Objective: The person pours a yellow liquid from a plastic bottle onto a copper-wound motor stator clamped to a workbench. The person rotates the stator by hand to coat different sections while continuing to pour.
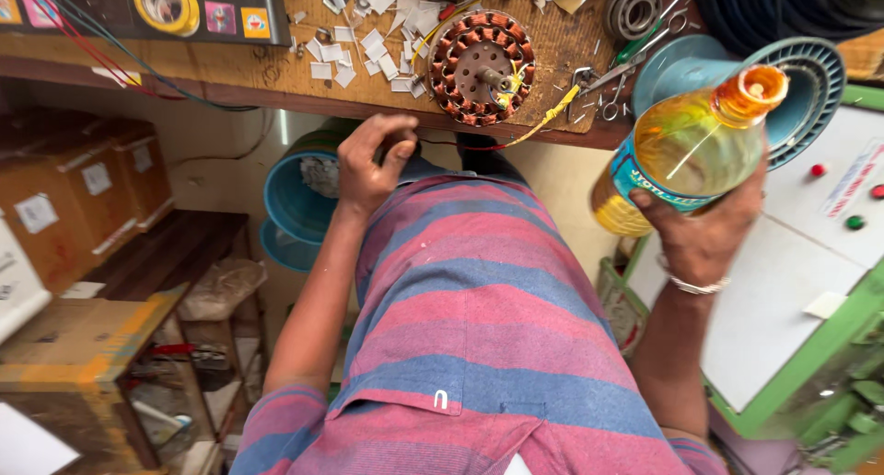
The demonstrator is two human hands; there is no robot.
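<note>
While the right hand [704,231] grips a clear bottle [686,153] of yellow liquid, tilted, teal label band near its base, the left hand [370,162] sits curled at the tabletop [230,70] edge, holding nothing discernible. Copper-wound stator [481,67] lies flat above. Cardboard boxes [74,194] with white labels stand left.

Bright even daylight, soft shadow under the workbench [276,79], wide-angle bending at edges, slight corner blur
</note>
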